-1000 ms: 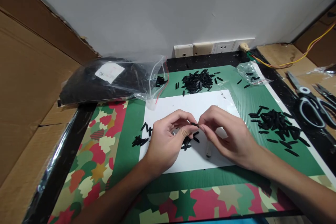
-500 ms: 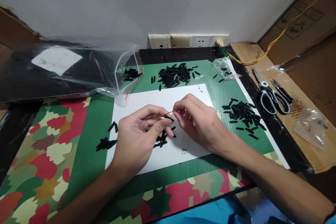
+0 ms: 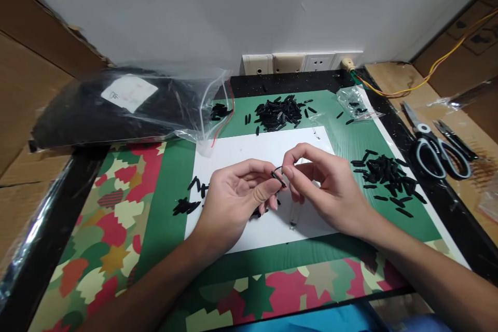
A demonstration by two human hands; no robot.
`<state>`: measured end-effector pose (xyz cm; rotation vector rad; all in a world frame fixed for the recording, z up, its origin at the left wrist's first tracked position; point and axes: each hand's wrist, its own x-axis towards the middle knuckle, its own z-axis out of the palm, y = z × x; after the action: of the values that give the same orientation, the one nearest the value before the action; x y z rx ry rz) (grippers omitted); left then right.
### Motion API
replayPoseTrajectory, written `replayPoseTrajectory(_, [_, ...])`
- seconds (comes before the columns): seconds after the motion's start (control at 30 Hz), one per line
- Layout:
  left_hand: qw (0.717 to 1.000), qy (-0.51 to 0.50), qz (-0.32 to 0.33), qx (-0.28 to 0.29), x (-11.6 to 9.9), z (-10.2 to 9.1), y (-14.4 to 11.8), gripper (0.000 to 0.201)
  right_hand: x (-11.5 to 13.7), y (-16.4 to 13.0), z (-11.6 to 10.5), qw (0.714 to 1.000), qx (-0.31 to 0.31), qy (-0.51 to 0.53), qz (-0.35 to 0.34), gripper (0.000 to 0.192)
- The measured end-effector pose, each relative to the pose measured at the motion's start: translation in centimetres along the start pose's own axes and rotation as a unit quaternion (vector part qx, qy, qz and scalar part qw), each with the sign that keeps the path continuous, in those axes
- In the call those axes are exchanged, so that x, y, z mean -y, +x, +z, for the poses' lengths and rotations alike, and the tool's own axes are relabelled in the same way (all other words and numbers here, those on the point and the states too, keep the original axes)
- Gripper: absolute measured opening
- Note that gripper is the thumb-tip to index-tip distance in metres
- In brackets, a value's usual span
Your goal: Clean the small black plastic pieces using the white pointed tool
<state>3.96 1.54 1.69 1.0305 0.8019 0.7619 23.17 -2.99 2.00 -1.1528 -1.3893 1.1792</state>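
My left hand (image 3: 237, 197) pinches a small black piece (image 3: 278, 176) between thumb and forefinger, above a sheet of white paper (image 3: 229, 153). From that piece a thin black strand (image 3: 277, 168) curves across to my right hand (image 3: 327, 187), whose thumb and forefinger are closed on its end. Beneath the hands, more black pieces (image 3: 255, 212) lie partly hidden on the paper. A narrow clear plastic strip (image 3: 294, 215) rests below my right hand. Just left of my left hand is a small group of black pieces (image 3: 185, 206).
Behind the paper is a large heap of black pieces (image 3: 280, 113), with another heap (image 3: 387, 174) at right. A big zip bag (image 3: 155, 109) fills the back left. Scissors (image 3: 436, 150) and pliers (image 3: 453, 137) lie at far right. A small clear bag (image 3: 356, 104) sits near the sockets (image 3: 319, 62).
The view has shifted, so the scene sits further right. The strand between my hands now bends into a tighter curve, and my right fingers remain pinched on it.
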Motion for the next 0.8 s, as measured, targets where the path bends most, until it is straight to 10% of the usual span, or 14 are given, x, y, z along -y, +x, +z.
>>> replayPoseTrajectory(0.6, [0.996,0.077,0.007,0.035,0.2,0.0,-0.5,0.021,-0.8,0.4,-0.3,0.994,-0.102,0.008,-0.048,0.01])
replayPoseTrajectory(0.8, [0.986,0.149,0.075,-0.02,0.3,0.2,-0.7,0.016,-1.0,1.3,-4.1,0.936,-0.188,-0.293,-0.057,0.003])
